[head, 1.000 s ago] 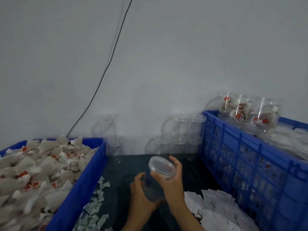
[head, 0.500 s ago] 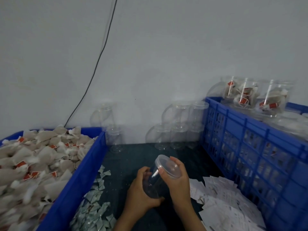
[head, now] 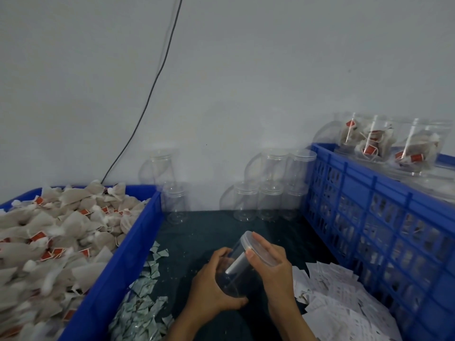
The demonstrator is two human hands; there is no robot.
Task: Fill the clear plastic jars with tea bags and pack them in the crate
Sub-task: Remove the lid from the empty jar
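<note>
Centrally, over the dark worktop [head: 202,232], the left hand [head: 211,289] gripped a tilted clear jar [head: 236,271] round its body; the right hand [head: 273,264] curled over its lid [head: 258,247]. Right of the jar stood the blue crate [head: 369,217] with filled jars [head: 376,141], left the tea bags [head: 56,230].

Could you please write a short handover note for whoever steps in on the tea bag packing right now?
Left hand grips the body of an empty jar, tilted over the table.
Right hand grips its lid, still on.
Tea bags fill the left bin. Empty jars stand by the wall.
Done: some filled jars sit in the right crate.
Left: take the lid off, fill, close, pack, then the others.
</note>
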